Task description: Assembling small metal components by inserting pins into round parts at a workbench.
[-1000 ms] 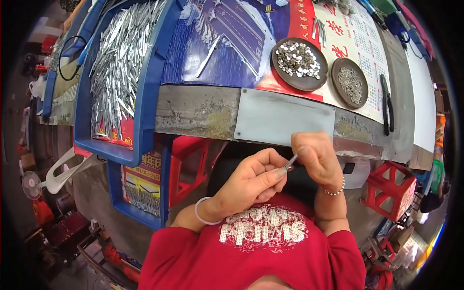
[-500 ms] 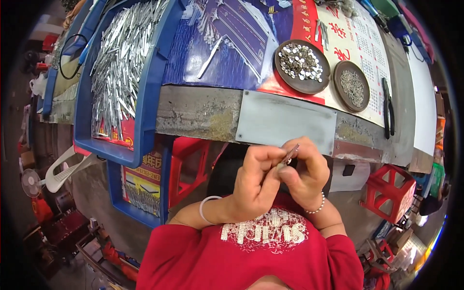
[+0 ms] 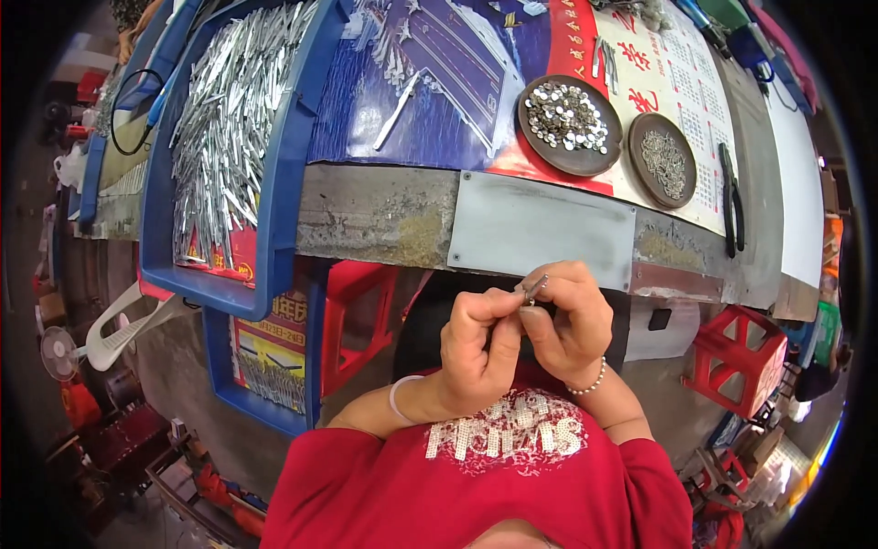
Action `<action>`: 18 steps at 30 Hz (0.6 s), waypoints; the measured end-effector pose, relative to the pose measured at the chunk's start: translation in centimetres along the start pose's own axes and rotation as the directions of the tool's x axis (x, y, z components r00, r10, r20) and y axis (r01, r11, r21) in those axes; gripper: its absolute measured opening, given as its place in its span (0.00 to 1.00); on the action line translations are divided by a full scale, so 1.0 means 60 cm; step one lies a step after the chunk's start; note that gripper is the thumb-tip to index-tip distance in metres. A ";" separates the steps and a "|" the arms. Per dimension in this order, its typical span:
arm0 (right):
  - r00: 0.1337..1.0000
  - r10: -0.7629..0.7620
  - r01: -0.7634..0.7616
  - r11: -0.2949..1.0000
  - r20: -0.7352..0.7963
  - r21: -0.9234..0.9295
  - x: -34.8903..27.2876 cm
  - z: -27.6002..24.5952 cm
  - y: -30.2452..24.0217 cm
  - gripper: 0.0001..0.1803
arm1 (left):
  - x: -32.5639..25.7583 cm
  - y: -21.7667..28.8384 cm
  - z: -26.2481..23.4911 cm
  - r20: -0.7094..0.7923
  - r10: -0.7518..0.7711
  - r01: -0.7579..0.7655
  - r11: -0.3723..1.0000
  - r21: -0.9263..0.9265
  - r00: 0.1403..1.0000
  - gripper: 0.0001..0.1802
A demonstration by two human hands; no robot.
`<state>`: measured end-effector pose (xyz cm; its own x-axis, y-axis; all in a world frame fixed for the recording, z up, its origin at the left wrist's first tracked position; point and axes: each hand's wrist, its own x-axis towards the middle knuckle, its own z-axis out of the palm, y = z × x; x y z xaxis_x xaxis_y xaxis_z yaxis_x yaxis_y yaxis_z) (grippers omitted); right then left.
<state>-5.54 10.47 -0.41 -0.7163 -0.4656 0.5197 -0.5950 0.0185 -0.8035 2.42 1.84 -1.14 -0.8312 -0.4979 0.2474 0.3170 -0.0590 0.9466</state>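
left hand (image 3: 480,343), right hand (image 3: 574,325), pinched metal piece (image 3: 537,288)

A small, slim metal piece (image 3: 538,286), silvery grey with a bright glint toward its near end, is pinched between the fingertips of the left hand (image 3: 477,346) and the right hand (image 3: 572,328). It sits tilted, its far end leaning to the right and its near end to the left, off the near edge of the workbench (image 3: 375,215). The fingers cover much of it, so its full length and exact shape cannot be told.
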 end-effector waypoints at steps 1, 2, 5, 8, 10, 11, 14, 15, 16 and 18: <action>1.000 0.001 -0.001 1.000 0.000 -0.001 -0.004 0.003 0.004 0.08 | -0.001 0.001 0.001 -0.014 0.002 -0.002 1.000 0.001 1.000 0.07; 0.998 -0.058 0.058 0.995 -0.002 -0.076 -0.007 0.007 0.011 0.09 | -0.002 0.000 0.000 -0.013 0.002 -0.002 1.000 0.000 1.000 0.07; 0.996 -0.073 0.083 0.960 0.045 -0.268 -0.010 0.006 -0.002 0.09 | -0.006 -0.008 -0.002 -0.010 0.031 -0.030 0.997 0.066 0.999 0.07; 0.956 0.266 -0.252 0.961 0.123 -0.112 -0.003 -0.002 -0.021 0.06 | -0.008 -0.014 -0.002 0.001 0.033 -0.033 0.995 0.093 0.999 0.07; 0.841 0.483 -0.537 0.801 0.245 0.266 0.001 -0.017 -0.021 0.05 | -0.010 -0.011 -0.001 -0.006 0.003 -0.003 1.000 -0.011 1.000 0.08; 0.917 0.368 -0.396 0.885 0.153 0.244 -0.004 -0.012 -0.019 0.06 | -0.012 -0.010 0.000 0.000 0.022 -0.022 0.999 -0.042 1.000 0.08; 0.993 0.106 -0.112 0.985 0.051 0.131 -0.010 -0.004 0.000 0.10 | -0.005 -0.007 -0.003 0.021 0.073 -0.073 0.997 0.033 0.997 0.08; 0.998 0.050 -0.053 0.993 0.026 0.107 -0.011 -0.001 0.005 0.10 | -0.005 -0.009 -0.004 0.019 0.069 -0.070 0.997 0.033 0.997 0.08; 1.000 -0.007 0.007 0.997 0.004 0.081 -0.011 0.002 0.008 0.10 | -0.006 -0.012 -0.004 0.008 0.064 -0.064 0.997 0.046 0.998 0.08; 1.000 -0.001 0.001 0.999 0.003 -0.052 -0.016 0.009 0.003 0.10 | -0.005 -0.016 -0.002 -0.002 0.055 -0.055 0.997 0.055 0.998 0.08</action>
<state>-4.77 10.46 -1.20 -0.7148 -0.4685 0.5193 -0.6137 0.0642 -0.7869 2.41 1.94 -2.14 -0.8116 -0.5019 0.2989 0.3369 0.0160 0.9414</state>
